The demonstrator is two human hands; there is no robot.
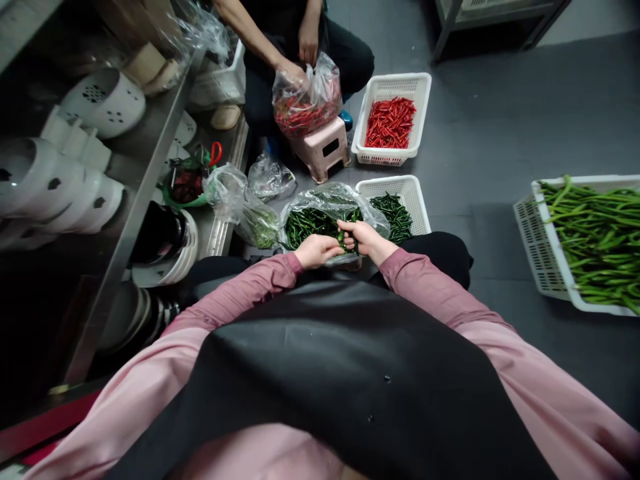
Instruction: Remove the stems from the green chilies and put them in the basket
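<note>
Over an open clear plastic bag (327,195) full of dark green chilies (306,223), my two hands meet at chest-front distance. My right hand (369,239) is closed around several green chilies (342,237), which poke out past the fingers. My left hand (316,251) is closed in a pinch, its fingertips against the chilies at the right hand. Just behind and right of the bag stands a white basket (419,200) with more loose green chilies (394,212) in it.
Across from me a co-worker's hand (291,72) reaches into a bag of red chilies (305,115) on a pink stool (323,150). A white basket (424,100) holds red chilies. At right stands a basket of long green peppers (597,240). Metal shelving (150,167) with dishes lines the left.
</note>
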